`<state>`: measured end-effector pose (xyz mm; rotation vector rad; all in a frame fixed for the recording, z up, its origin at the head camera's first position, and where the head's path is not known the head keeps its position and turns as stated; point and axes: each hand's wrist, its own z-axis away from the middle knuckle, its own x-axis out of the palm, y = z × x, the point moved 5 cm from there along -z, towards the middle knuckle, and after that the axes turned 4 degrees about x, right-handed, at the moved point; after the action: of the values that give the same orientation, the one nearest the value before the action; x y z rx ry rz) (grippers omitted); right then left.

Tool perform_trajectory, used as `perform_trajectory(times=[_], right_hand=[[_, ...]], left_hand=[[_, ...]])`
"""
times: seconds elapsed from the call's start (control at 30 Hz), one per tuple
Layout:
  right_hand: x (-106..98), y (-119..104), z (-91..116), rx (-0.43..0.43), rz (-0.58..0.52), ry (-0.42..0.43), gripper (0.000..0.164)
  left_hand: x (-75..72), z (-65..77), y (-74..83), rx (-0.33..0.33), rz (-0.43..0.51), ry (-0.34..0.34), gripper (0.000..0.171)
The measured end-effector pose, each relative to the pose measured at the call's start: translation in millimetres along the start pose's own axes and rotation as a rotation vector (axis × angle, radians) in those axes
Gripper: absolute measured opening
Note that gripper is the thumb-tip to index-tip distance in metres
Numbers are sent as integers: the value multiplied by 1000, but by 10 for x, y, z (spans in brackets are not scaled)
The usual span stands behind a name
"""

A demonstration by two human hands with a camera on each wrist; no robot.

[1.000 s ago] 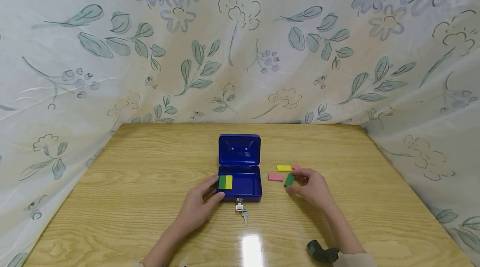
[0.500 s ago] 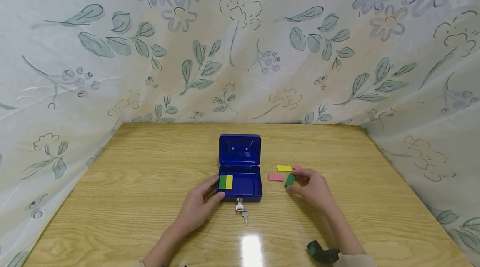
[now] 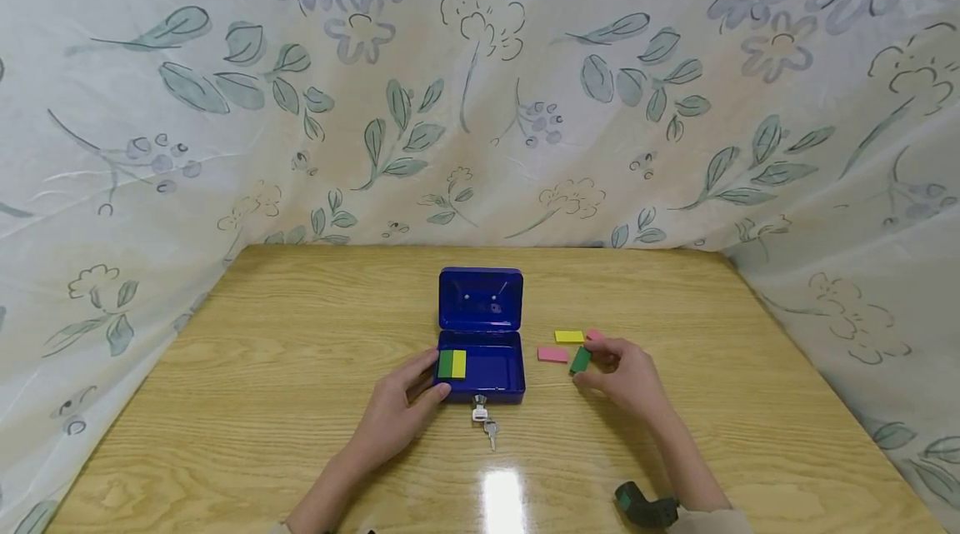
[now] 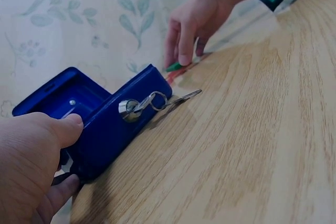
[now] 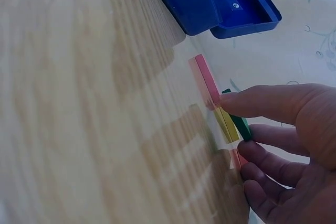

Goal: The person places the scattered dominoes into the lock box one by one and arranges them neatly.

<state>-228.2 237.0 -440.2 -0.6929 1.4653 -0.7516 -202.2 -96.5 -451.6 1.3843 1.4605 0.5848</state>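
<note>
A blue cash box [image 3: 504,395] stands on the table with its lid [image 3: 480,301] raised. My left hand [image 3: 401,405] holds the box's left side, thumb at the front left corner. In the left wrist view, that thumb lies over the box's edge. Inside, at the left, a green block [image 3: 445,364] and a yellow block [image 3: 459,364] lie side by side. Right of the box, my right hand [image 3: 626,376] pinches another green block [image 5: 239,120] between thumb and fingers. It is tilted and just above the table. A key [image 3: 491,432] hangs from the front lock [image 4: 129,110].
Near the right hand lie a pink block [image 3: 552,355], a yellow block [image 3: 568,336] and a second pink block [image 3: 594,335], partly hidden by the fingers. A dark band [image 3: 645,506] is on the right wrist. A flowered cloth [image 3: 480,101] hangs behind the wooden table [image 3: 322,301].
</note>
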Motion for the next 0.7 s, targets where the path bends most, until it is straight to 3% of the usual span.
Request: perform_trajectory(times=[0.43,0.7], right_hand=[[-9,-24,21,-25,-17,10,54],[17,-98,34,-44,-7,24,48]], left_hand=[[1,4,0,-5,7,1,52],[-3,3,-16,11,3,-3,52]])
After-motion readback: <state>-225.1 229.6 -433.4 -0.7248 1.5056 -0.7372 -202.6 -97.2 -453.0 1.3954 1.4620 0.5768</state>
